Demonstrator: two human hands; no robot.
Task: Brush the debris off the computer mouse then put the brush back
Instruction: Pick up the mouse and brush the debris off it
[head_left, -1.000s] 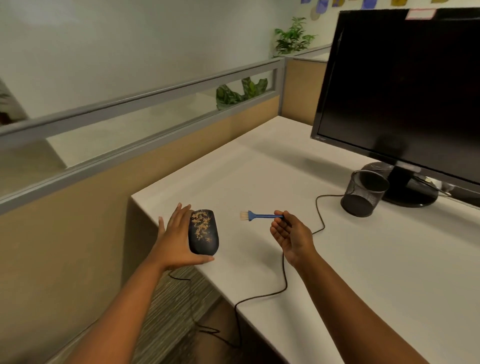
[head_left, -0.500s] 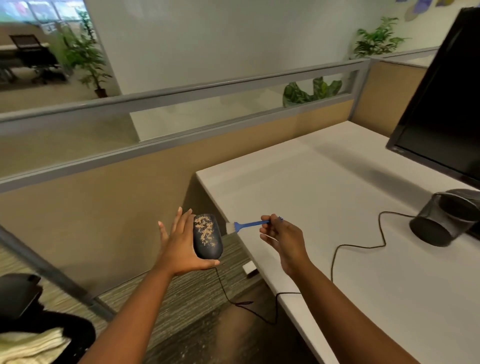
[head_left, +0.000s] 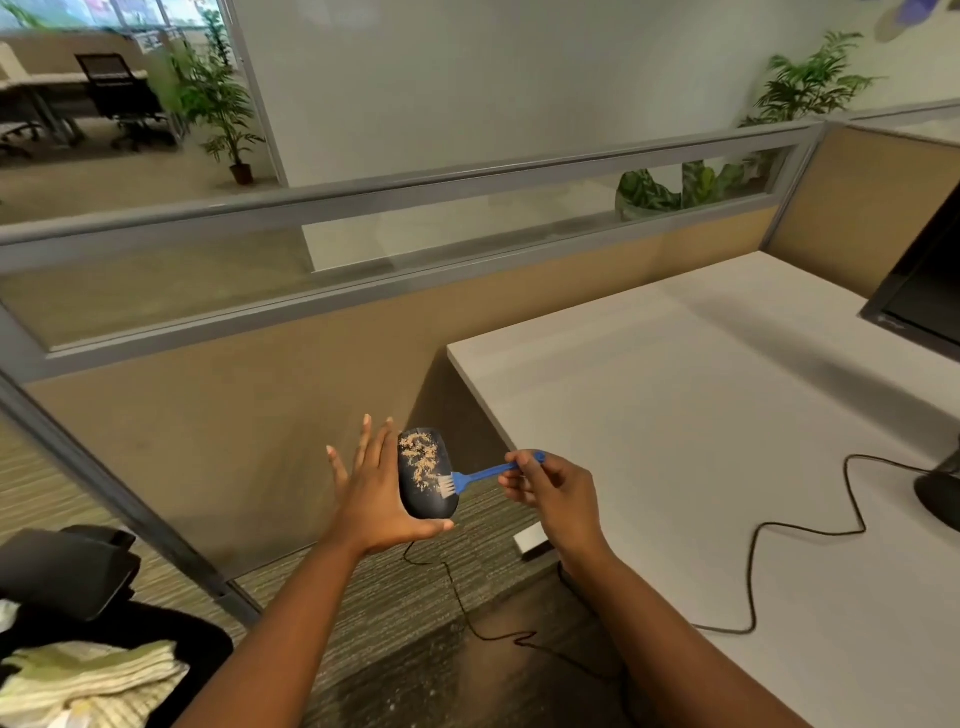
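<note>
A black computer mouse (head_left: 423, 501) with tan debris (head_left: 422, 461) scattered over its top is held off the left edge of the desk, above the floor. My left hand (head_left: 376, 506) holds it between palm and thumb, the fingers stretched out straight behind it. My right hand (head_left: 556, 486) pinches the handle end of a small blue brush (head_left: 485, 473). The brush's pale bristles (head_left: 447, 485) touch the right side of the mouse top.
The white desk (head_left: 701, 441) lies to the right, with the mouse's black cable (head_left: 753, 577) snaking over it and down to the floor. A monitor corner (head_left: 919, 306) and a dark base (head_left: 940, 493) sit at the right edge. A chair with cloths (head_left: 78, 670) stands lower left.
Both hands have carried the mouse and brush left, off the desk edge. The brush has closed the gap and its bristles now touch the mouse. The view has swung left.
</note>
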